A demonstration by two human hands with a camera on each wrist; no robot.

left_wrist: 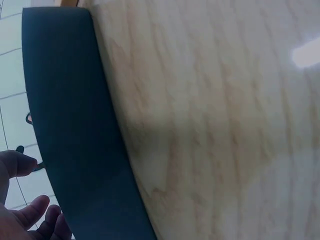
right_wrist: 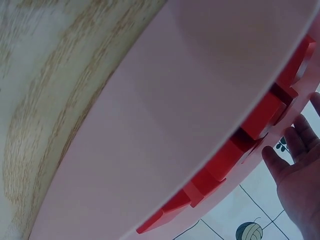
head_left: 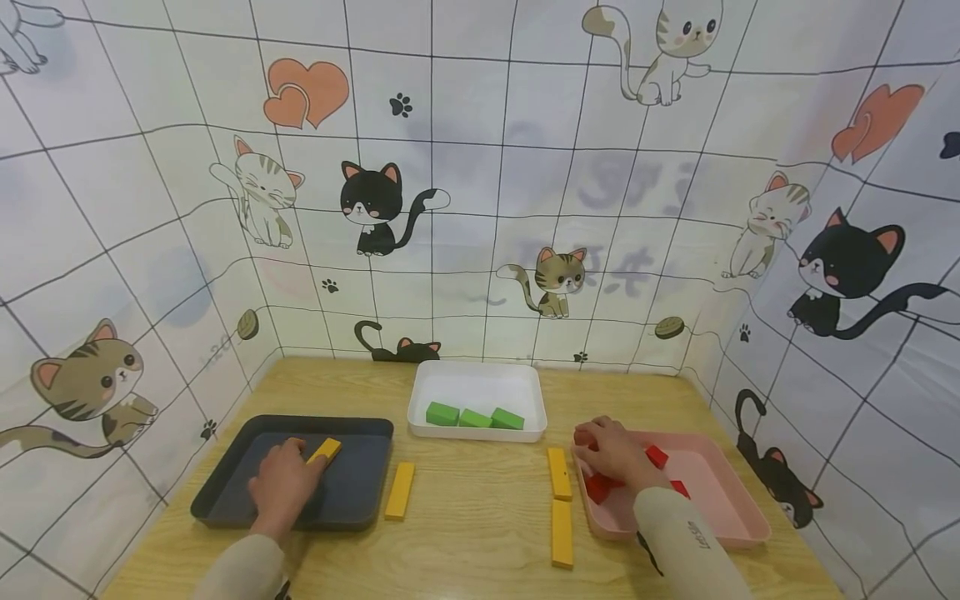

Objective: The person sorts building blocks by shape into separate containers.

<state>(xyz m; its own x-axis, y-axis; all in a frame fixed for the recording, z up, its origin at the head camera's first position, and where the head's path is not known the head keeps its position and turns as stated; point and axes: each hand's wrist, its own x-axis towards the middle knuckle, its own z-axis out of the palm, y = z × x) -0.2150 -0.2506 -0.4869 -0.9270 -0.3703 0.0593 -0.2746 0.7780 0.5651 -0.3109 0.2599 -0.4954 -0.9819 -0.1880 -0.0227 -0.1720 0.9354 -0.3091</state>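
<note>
My left hand [head_left: 285,482] is over the dark grey tray [head_left: 356,492], beside a yellow block [head_left: 325,451]. In the left wrist view its fingers [left_wrist: 34,212] are spaced apart beyond the tray wall, with no block seen between them. Over the left part of the pink tray [head_left: 738,517] is my right hand [head_left: 615,450], above red blocks [head_left: 597,488] that it partly hides. The right wrist view shows that hand's fingers [right_wrist: 296,142] loosely extended near a row of red blocks [right_wrist: 262,116], holding nothing visible.
A white tray [head_left: 480,383] holding green blocks [head_left: 476,418] stands at the back middle. One yellow block [head_left: 400,491] lies right of the dark tray; two more yellow blocks [head_left: 561,533] lie end to end left of the pink tray. Patterned walls [head_left: 465,183] enclose the wooden table [head_left: 465,533].
</note>
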